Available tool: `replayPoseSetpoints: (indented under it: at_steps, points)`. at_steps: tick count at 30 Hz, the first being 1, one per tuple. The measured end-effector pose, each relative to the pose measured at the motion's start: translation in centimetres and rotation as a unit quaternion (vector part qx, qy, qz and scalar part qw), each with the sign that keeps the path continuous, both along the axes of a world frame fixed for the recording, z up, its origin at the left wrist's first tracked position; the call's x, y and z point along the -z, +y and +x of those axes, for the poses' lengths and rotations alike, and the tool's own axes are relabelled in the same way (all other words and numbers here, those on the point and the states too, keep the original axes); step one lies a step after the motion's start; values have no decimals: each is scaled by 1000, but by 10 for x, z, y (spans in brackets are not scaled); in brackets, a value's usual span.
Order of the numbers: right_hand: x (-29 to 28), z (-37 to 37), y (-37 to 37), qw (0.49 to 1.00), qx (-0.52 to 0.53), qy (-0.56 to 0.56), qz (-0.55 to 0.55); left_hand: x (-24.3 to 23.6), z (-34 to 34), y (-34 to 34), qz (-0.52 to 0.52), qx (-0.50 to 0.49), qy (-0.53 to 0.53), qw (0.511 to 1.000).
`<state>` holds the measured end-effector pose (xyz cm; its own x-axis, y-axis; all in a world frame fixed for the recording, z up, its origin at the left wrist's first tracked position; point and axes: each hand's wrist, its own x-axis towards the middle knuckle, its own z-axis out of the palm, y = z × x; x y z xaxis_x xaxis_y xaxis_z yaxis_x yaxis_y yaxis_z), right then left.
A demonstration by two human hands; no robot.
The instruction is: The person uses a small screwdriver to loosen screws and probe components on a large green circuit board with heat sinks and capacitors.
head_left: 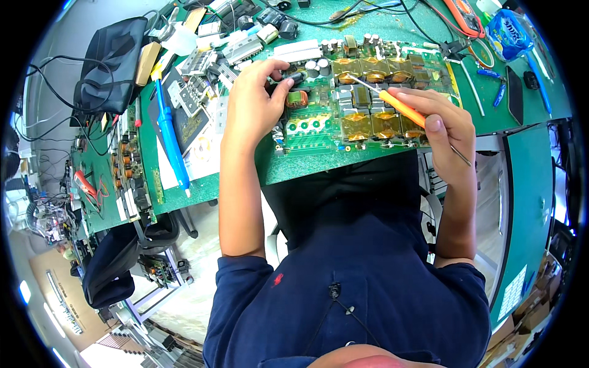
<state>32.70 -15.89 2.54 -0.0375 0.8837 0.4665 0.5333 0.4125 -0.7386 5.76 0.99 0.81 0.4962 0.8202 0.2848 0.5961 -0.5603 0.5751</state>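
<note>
A large green circuit board (313, 145) lies before me on the bench, carrying rows of amber-wrapped transformers (357, 126) and a copper-wound coil (297, 99). At its left end, the curled fingers and thumb of my left hand (253, 101) close around a small black cylindrical component (297, 78). My right hand (451, 126) grips an orange-handled pick (402, 108) with a thin metal shaft. Its tip reaches an amber transformer in the upper row, and a metal end sticks out below my palm. Part of the handle is hidden by my fingers.
A blue desoldering pump (167, 122) lies to the left, near loose heatsinks and metal parts (199, 61). Beyond it sits a black bag (110, 64). At right are a blue packet (508, 35), a phone (515, 95) and blue-handled pliers (499, 92). Cables cross the far bench.
</note>
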Motion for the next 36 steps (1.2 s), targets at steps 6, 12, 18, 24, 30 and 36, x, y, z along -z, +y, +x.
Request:
replayPoseSetpoints:
  at_steps: [6,12,18,24,30,36]
  points:
    - [4,1,-1,1000,6,-3,7,6,-3,4,-3,33,-33,999]
    - [11,1,-2,999,13,33,41,-4,5,-1,37,-2,43,998]
    - [15,3,-4,998,9,37,47,-12,13,-2,24,-45,131,990]
    - [17,5,-7,997,8,57,59,-23,21,-5,70,-27,94,993]
    - [19,7,-16,993,19,101,65,-63,-20,-27,184,-159,-108,964]
    - [22,1,-14,985,28,156,75,-42,-36,-2,98,-186,-8,978]
